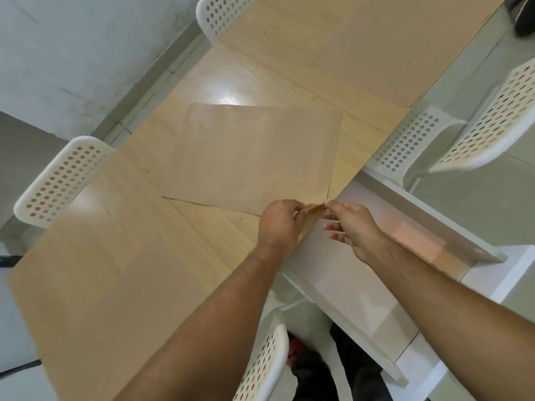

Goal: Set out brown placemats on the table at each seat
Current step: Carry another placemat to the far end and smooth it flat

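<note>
A brown placemat (252,157) lies askew in the middle of the wooden table (220,227), its near corner reaching the table's right edge. At that corner my left hand (280,224) pinches the mat between thumb and fingers. From the other side my right hand (351,230) pinches the same corner with thumb and forefinger, its other fingers stretched out below. A second placemat (376,44) lies flat at the far right of the table. A third placemat (95,270) lies at the near left. Beyond the table edge, under my right hand, a pale glossy sheet (362,273) juts out.
White perforated chairs stand around the table: one at the left (63,180), one at the far end (220,13), one on the right (492,120) and one close below me (266,366). A grey wall runs along the left.
</note>
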`<state>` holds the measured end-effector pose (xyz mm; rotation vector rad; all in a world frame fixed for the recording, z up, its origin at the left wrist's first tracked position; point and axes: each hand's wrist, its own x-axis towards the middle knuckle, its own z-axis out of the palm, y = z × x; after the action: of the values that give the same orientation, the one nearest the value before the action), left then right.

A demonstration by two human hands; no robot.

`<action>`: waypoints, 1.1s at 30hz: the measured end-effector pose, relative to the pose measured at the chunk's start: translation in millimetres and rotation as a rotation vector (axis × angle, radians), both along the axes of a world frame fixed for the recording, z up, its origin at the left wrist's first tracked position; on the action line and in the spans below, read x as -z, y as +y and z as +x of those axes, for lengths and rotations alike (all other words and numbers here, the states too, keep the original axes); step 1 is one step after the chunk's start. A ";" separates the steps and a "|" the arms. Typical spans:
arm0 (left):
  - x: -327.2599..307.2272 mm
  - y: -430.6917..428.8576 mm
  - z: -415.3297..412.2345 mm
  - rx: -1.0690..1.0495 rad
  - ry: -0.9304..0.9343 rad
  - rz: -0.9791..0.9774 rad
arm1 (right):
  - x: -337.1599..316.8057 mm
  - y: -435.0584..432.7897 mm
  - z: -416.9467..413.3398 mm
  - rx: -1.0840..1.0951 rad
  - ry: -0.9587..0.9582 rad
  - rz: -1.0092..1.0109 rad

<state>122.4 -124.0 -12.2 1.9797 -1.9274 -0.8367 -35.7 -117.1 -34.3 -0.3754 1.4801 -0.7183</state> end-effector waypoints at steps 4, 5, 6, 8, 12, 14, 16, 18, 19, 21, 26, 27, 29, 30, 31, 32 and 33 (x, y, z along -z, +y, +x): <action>7.5 4.0 0.3 -0.027 0.037 0.004 | 1.7 2.2 0.6 -0.003 0.044 0.013; 8.8 3.3 2.5 -0.049 0.084 0.033 | 2.1 3.1 1.2 -0.005 0.041 0.019; 8.3 2.0 4.9 -0.074 0.145 0.073 | 2.2 3.9 1.6 -0.008 0.030 0.025; 5.9 -3.0 12.2 -0.110 0.257 0.181 | 1.5 4.4 2.6 -0.006 -0.017 0.042; -0.7 -14.0 32.2 -0.110 0.403 0.368 | -2.7 5.1 5.3 0.002 -0.106 0.061; -5.0 -18.2 39.3 -0.138 0.487 0.411 | -5.1 6.8 5.8 0.009 -0.124 0.066; -9.2 -19.5 43.2 -0.179 0.539 0.415 | -6.3 8.4 7.3 0.025 -0.065 0.048; -10.2 -17.4 41.2 -0.205 0.529 0.345 | -8.3 7.9 8.7 0.063 0.087 -0.013; -7.9 -14.9 38.7 -0.204 0.493 0.284 | -8.8 6.7 9.4 0.094 0.167 -0.057; -4.6 -4.1 29.7 -0.117 0.415 0.129 | -12.0 2.2 11.0 0.127 0.232 -0.116; 8.5 33.5 16.2 0.249 0.034 -0.287 | -20.4 -23.0 7.6 0.122 -0.056 0.038; 7.1 39.0 15.9 0.267 0.025 -0.343 | -20.1 -27.8 4.8 0.140 -0.100 0.060; 3.2 50.7 15.0 0.312 0.035 -0.429 | -20.0 -35.2 1.4 0.142 -0.175 0.078; 2.1 56.6 13.6 0.352 0.029 -0.458 | -21.5 -37.4 1.2 0.134 -0.207 0.081; 1.5 60.8 12.3 0.397 0.017 -0.470 | -22.9 -39.2 2.1 0.122 -0.231 0.084; 1.0 65.0 10.7 0.438 0.000 -0.473 | -24.4 -40.2 3.8 0.105 -0.237 0.084; -0.3 68.5 9.5 0.468 -0.011 -0.463 | -25.9 -41.2 5.8 0.090 -0.234 0.081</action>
<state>131.9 -55.5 -11.9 1.2947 -2.3666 -0.4101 -30.0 -158.2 -8.4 -0.1581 1.3058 -0.7451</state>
